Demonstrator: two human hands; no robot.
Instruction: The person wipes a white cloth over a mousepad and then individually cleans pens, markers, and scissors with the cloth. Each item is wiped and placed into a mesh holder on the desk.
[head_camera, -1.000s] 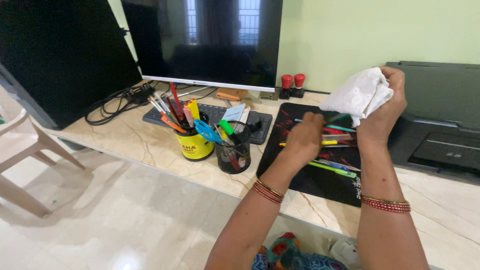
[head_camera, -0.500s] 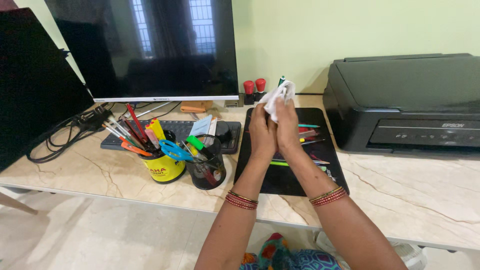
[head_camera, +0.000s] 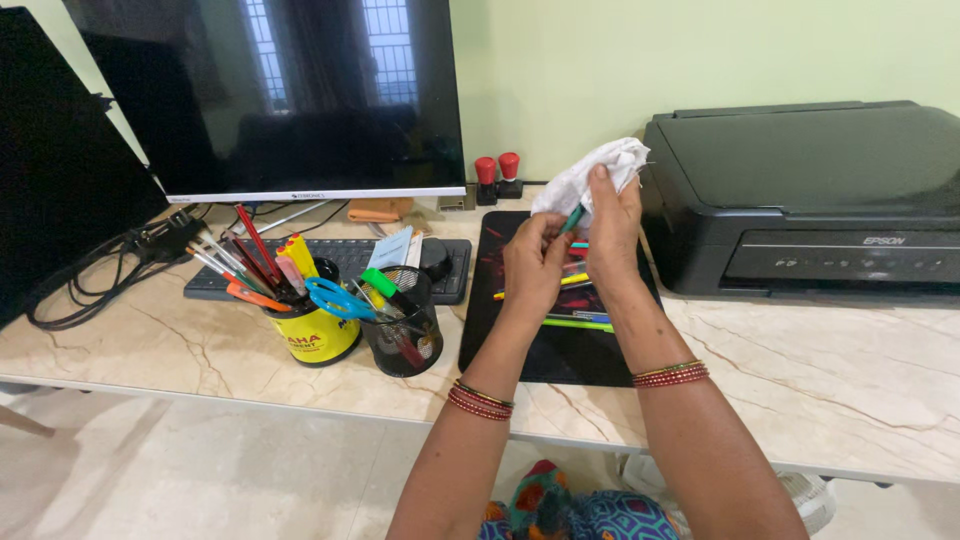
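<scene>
Surface: a marbled beige desk top (head_camera: 850, 380) is set against a pale green wall (head_camera: 700, 60); glossy tiled floor is seen below.
Containers: a yellow cup (head_camera: 312, 336) is filled with pens and pencils; just beside it a black mesh holder (head_camera: 403, 335) is stocked with markers; blue scissors (head_camera: 335, 297) are propped across the two.
Hands: the left hand (head_camera: 533, 268) is pinched on a green pen (head_camera: 572, 218); the right hand (head_camera: 612, 232) is closed on a white cloth (head_camera: 592, 175) wrapped over the pen's upper end, above a black mat (head_camera: 530, 345) strewn with pens.
Around: a monitor (head_camera: 300, 90), keyboard (head_camera: 340, 262) and cables (head_camera: 80, 280) are placed to the left; a black printer (head_camera: 810, 200) is near on the right; two red-capped stamps (head_camera: 497, 177) are stood by the wall.
</scene>
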